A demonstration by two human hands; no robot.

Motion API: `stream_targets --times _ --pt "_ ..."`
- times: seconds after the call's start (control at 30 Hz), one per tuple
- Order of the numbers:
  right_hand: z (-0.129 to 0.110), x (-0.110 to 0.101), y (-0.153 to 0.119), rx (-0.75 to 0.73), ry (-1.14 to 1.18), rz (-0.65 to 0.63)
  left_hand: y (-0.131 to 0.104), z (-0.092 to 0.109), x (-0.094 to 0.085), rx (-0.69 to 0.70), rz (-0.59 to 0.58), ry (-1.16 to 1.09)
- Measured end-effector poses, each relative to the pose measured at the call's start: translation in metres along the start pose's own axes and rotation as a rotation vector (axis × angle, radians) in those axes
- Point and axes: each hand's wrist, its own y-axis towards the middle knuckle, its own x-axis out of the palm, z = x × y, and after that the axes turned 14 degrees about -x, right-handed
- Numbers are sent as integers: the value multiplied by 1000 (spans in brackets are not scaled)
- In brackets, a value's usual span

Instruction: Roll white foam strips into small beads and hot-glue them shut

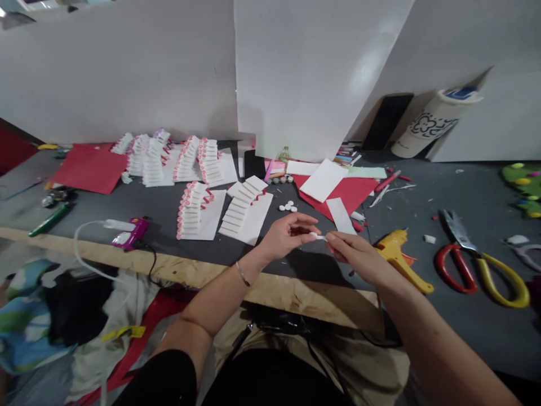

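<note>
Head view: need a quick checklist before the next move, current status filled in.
1. Left hand has a grip on the small white piece: ok, pinched at the fingertips.
2. Right hand grips its other end: ok.
3. Loose white discs close by: ok, clustered just beyond the left hand.
4. Yellow glue gun clear of the right arm: cannot tell, the forearm partly overlaps it in view.
5. Glue gun cool: cannot tell.
6. Shears apart from both hands: ok, blades pointing away from the person.
</note>
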Motion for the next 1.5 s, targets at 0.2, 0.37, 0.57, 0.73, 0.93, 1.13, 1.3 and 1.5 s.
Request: stream_targets --times 0.2,0.37,0.57,0.73,0.93,1.13,1.3,1.5 --pt "7 5 4 126 290 39 -2 -3 4 78 30 117" --pt "12 7 1 93 250 92 -2 -5 5 106 55 153" --pt "9 6 3 49 218 81 1 -2 2 189 84 208" --pt "3 3 2 -153 -121 122 3 1 -5 333 137 465" --pt "9 4 -3 -230 -635 183 4 4 -9 437 134 676" --pt "8 2 -2 -247 -348 150 -2 7 -2 317 54 539" --pt "7 2 0 -164 -57 116 -6 7 0 280 32 446" --pt "7 10 1 -128 51 176 -7 5 2 313 91 441"
